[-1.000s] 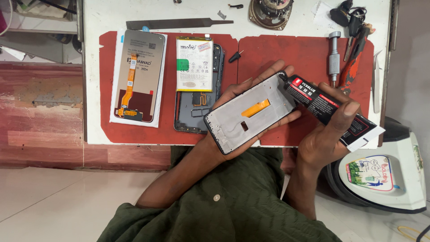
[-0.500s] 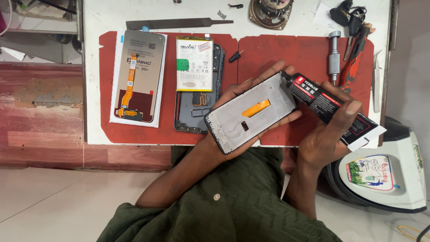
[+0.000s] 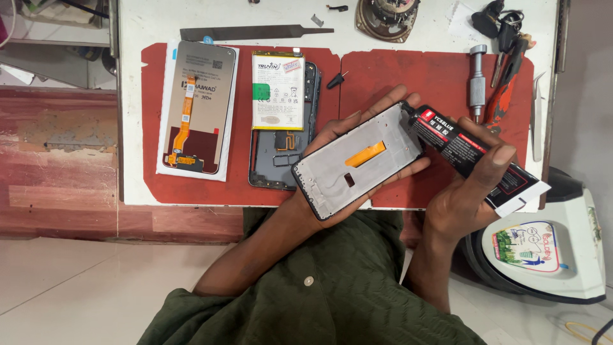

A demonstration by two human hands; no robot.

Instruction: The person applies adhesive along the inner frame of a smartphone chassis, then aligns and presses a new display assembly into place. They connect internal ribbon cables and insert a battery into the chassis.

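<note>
Head view: left hand (image 3: 348,137) cradles the phone frame (image 3: 359,161), right hand's (image 3: 469,188) grip closed around the glue tube (image 3: 476,160) whose nozzle touches its corner.

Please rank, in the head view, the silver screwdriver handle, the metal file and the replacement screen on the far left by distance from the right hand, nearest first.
1. Silver screwdriver handle: on the red mat just beyond the right hand, which holds the black glue tube.
2. Metal file: along the table's far edge, to the left.
3. Replacement screen: far left of the mat.
</note>
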